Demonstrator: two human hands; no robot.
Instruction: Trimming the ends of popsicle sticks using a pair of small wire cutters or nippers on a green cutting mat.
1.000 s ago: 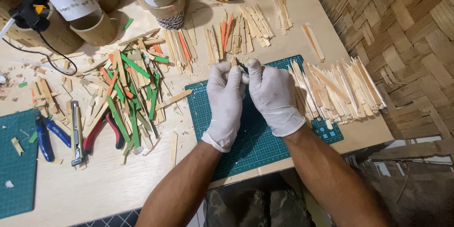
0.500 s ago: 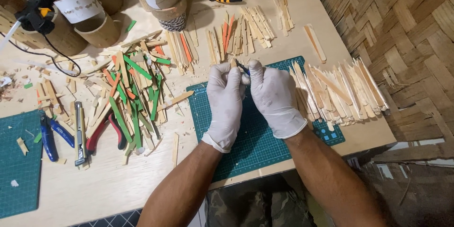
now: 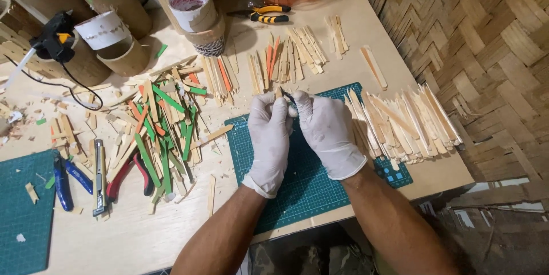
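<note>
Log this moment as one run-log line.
left hand: gloved, pinching small wooden stick | right hand: gloved, holding dark blade at stick | over green cutting mat | stick pile to right

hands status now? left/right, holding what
Left hand: closed on a small wooden stick piece over the green cutting mat.
Right hand: closed on a thin dark tool held against that piece.
</note>
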